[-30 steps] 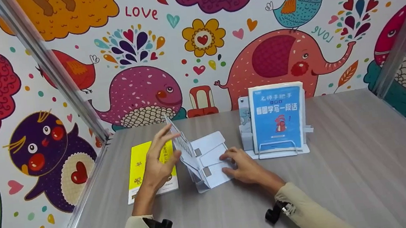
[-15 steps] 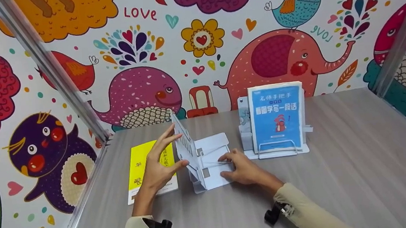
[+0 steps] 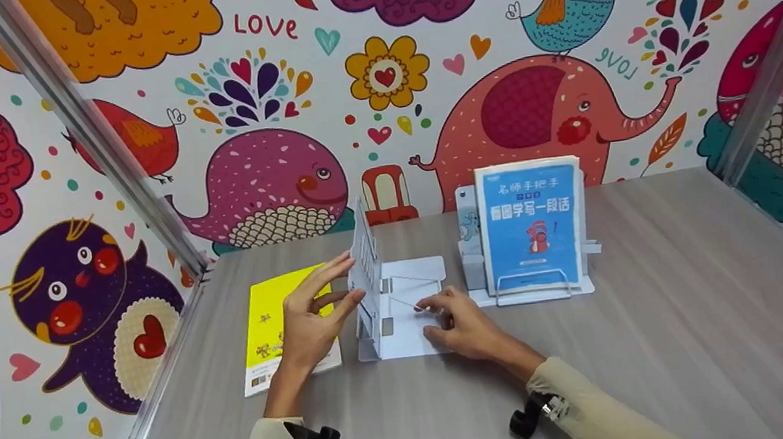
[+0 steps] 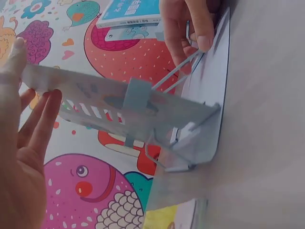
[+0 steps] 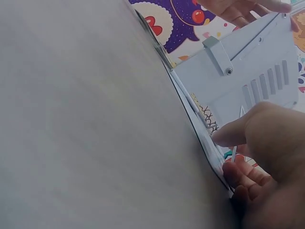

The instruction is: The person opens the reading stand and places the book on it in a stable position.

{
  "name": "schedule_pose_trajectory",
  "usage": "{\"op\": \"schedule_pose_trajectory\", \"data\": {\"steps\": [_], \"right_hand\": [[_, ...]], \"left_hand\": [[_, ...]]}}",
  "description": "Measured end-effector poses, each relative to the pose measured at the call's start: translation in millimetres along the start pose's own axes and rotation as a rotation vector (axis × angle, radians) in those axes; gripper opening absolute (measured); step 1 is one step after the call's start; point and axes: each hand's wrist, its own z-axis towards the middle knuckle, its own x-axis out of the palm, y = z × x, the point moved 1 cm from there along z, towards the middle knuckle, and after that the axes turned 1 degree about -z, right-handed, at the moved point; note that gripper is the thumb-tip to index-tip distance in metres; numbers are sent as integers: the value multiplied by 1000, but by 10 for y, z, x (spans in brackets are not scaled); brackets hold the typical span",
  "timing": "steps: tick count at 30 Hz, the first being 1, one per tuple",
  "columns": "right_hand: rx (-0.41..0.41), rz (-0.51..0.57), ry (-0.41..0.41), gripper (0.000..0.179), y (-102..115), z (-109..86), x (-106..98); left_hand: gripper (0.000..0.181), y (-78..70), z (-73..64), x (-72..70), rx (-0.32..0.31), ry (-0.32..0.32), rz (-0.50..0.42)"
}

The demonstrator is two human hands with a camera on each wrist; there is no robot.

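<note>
A white metal book stand (image 3: 414, 326) lies with its base on the table and its slotted back panel (image 3: 366, 273) raised nearly upright on the left. At the panel's upper edge, my left hand (image 3: 311, 322) holds it between thumb and fingers, as the panel (image 4: 109, 93) shows in the left wrist view. My right hand (image 3: 471, 324) is low over the base, and its thumb and fingers pinch a thin wire support (image 4: 176, 74). Seen from the right wrist, the panel (image 5: 248, 62) carries a clip (image 5: 219, 55) and several slots. My right fingertips partly hide the wire.
Left of the stand lies a yellow book (image 3: 267, 312), partly behind my left hand. At the right, a blue-covered book (image 3: 534, 226) stands on another white stand (image 3: 534, 297). A patterned wall (image 3: 392, 154) closes off the table's back, with a metal post (image 3: 91, 134) at left.
The back panel's top has swung rightward, from leaning left to nearly upright, with my left hand following. The stand's base has turned to lie squarer. My right hand has stayed almost in place.
</note>
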Motion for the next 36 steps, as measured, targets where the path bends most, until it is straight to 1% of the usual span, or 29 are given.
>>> {"op": "schedule_pose_trajectory", "data": {"steps": [5,9,13,16,19,23,24,26,28,30,33,36], "right_hand": [[9,30,41,45,12,-15,5],[-29,45,71,47,29,-21,15],[-67,50,106,51,59,-44,43],[-67,48,136,55,87,-63,70],[-57,46,156,57,111,-70,91],[-58,41,143,58,140,-74,113],[-65,41,127,57,149,-77,121],[-73,47,82,56,175,-79,141],[-76,60,36,53,215,-85,164],[-85,77,-1,50,267,-93,196],[-92,106,-12,49,362,-110,259],[-110,123,-3,49,456,-114,343]], "left_hand": [[45,-79,-1,125,26,52,25],[43,-138,-7,195,59,104,81],[44,-162,-12,213,84,164,129],[44,-157,-13,198,76,199,146],[45,-136,-14,185,68,211,149],[48,-115,-17,179,47,213,122],[49,-104,-21,174,32,214,112],[47,-66,-28,159,-22,209,86],[43,2,-35,136,-97,188,76],[38,94,-42,110,-184,152,78],[35,251,-63,74,-296,106,112],[34,400,-97,65,-372,106,153]]}}
